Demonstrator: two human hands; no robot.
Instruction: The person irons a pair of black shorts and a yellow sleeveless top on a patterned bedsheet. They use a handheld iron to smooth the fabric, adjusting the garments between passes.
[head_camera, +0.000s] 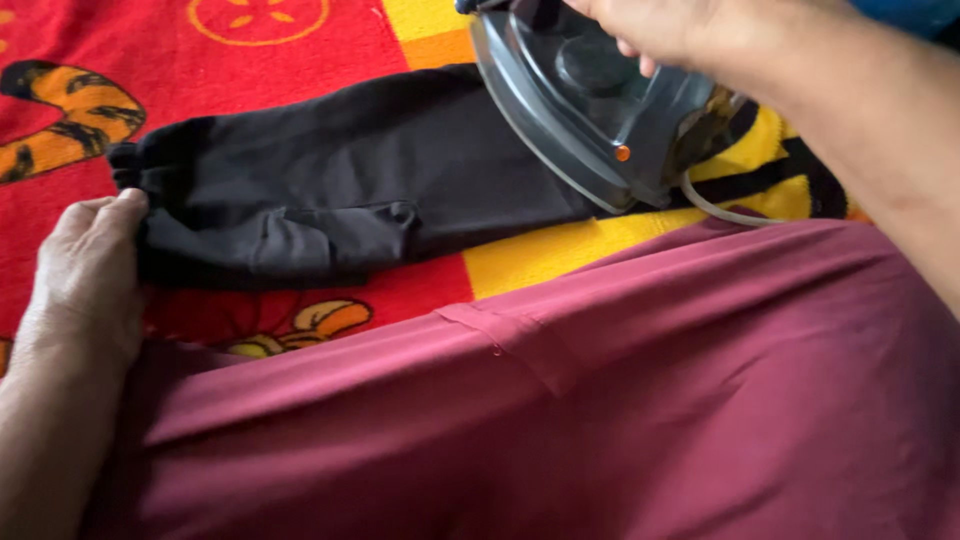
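The grey iron (590, 110) sits tilted on the right end of the black garment (340, 180), held at its handle by the right hand (660, 25) in a closed grip. The left hand (90, 275) presses the garment's gathered left end, its grip narrow, on the red and yellow patterned blanket (330, 30); maroon cloth (600, 400) lies nearer.

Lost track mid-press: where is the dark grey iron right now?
In the head view, the dark grey iron sits upper right, gripped by the right hand, resting on the black garment's right end.
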